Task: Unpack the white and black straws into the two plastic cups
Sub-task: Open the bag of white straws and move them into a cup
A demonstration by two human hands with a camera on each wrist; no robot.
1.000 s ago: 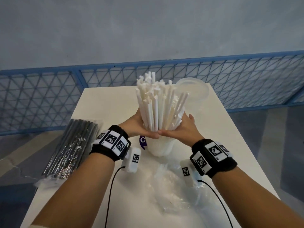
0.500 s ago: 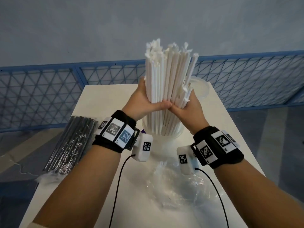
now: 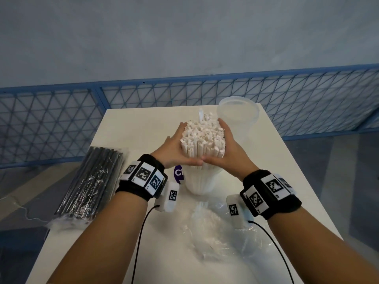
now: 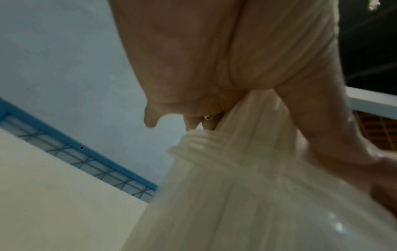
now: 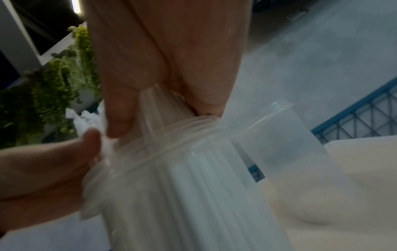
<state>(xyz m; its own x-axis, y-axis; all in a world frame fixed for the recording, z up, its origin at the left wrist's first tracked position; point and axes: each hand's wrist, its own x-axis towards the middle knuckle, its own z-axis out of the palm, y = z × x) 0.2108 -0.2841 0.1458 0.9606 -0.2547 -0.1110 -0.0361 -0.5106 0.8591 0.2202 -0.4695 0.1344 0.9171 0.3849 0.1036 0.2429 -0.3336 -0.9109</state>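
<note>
A thick bundle of white straws [image 3: 202,138] stands upright in a clear plastic cup [image 3: 200,182] at the table's middle. My left hand [image 3: 174,148] wraps the bundle from the left and my right hand [image 3: 226,149] from the right, thumbs meeting in front just above the cup rim. The wrist views show the white straws [image 4: 253,118] [image 5: 159,105] entering the cup [image 4: 247,195] [image 5: 182,178]. A second, empty plastic cup [image 3: 239,116] [image 5: 285,144] stands behind to the right. Black straws [image 3: 92,181], still in their wrapper, lie at the table's left edge.
A crumpled clear plastic wrapper [image 3: 221,234] lies on the white table [image 3: 133,128] in front of the cup. A blue mesh fence [image 3: 61,119] runs behind the table. A purple label [image 3: 178,173] shows by the filled cup.
The bundle, lifted high half a second ago, has come down into the cup, and both hands have lowered with it. The straw tops now sit tighter together.
</note>
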